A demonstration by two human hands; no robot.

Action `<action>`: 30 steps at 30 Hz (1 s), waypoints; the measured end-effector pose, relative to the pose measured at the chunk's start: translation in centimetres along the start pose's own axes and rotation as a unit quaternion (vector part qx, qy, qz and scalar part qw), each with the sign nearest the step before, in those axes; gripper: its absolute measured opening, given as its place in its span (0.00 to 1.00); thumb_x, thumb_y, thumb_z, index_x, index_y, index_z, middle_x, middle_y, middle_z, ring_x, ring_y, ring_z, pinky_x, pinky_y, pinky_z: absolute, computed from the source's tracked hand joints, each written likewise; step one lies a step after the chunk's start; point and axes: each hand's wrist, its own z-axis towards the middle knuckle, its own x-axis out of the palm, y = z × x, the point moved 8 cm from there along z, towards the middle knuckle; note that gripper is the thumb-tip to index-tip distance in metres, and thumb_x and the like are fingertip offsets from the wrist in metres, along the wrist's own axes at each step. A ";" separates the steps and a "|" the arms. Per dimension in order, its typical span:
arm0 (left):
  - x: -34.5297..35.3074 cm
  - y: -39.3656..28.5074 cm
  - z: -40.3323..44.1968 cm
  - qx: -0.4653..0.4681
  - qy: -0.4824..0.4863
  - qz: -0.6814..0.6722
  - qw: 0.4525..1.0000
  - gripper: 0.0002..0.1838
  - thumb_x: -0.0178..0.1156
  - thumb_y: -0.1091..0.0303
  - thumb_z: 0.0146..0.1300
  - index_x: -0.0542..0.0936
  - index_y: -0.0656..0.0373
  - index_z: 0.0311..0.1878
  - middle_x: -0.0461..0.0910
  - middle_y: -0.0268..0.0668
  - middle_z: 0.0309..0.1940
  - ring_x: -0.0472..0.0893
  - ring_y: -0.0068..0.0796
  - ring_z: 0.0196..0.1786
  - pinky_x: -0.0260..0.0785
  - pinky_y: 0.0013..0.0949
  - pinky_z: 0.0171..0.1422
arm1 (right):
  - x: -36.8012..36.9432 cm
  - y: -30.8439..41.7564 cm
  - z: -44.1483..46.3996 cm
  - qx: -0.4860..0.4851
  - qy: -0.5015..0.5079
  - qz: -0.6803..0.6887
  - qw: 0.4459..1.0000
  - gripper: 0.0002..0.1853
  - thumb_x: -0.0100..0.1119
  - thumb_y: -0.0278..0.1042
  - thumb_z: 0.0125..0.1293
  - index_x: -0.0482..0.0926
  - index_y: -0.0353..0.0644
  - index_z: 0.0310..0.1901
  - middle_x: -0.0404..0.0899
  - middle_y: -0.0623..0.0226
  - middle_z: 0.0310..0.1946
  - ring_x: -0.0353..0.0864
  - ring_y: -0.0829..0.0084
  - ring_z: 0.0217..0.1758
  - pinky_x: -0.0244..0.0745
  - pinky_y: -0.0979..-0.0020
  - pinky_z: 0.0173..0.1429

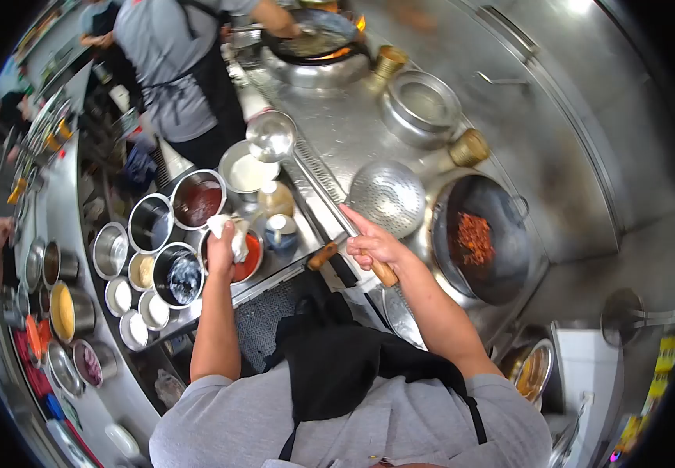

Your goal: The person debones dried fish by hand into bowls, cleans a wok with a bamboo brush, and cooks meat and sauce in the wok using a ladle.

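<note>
My right hand [374,243] is wrapped round the wooden end of a long-handled ladle [273,137]. The ladle's metal bowl is held out forward and left, near a pot of white contents [248,168]. In my left hand [220,251] is a crumpled white cloth [236,236], over a pot of red contents [251,257]. To the right of my right hand, a round perforated strainer [387,199] lies on the steel counter. Beyond it stands a black wok [501,269] with a heap of reddish-brown food [475,239] in it.
Several metal pots of sauces and seasonings crowd the left, including one of dark red sauce [198,204]. A co-worker in a grey shirt [154,62] stands by another wok [306,40] over flames. A lidded pot [421,108] sits at the back.
</note>
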 end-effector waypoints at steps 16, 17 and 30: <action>24.9 -2.9 -4.1 -0.003 0.314 0.072 0.947 0.18 0.62 0.60 0.68 0.75 0.62 0.54 0.79 0.33 0.39 0.78 0.21 0.35 0.71 0.28 0.37 | -7.8 -5.8 -36.6 0.034 -0.466 -0.114 0.877 0.46 0.48 0.20 0.62 0.43 0.63 0.79 0.72 0.65 0.24 0.69 0.78 0.18 0.70 0.72 0.25; 26.9 -1.6 -5.0 -0.006 0.359 0.090 0.929 0.16 0.62 0.60 0.68 0.76 0.62 0.52 0.79 0.31 0.38 0.77 0.20 0.34 0.70 0.27 0.36 | -8.2 -6.0 -37.6 0.074 -0.502 -0.178 0.843 0.46 0.48 0.21 0.62 0.43 0.64 0.79 0.76 0.56 0.28 0.75 0.69 0.22 0.74 0.66 0.32; 35.9 14.8 -19.1 -0.203 0.582 0.229 0.753 0.18 0.53 0.59 0.74 0.77 0.66 0.53 0.81 0.34 0.40 0.78 0.22 0.39 0.71 0.30 0.42 | -15.2 -12.9 -37.3 0.122 -0.588 -0.345 0.721 0.45 0.50 0.24 0.62 0.46 0.68 0.77 0.79 0.36 0.46 0.80 0.42 0.50 0.72 0.51 0.59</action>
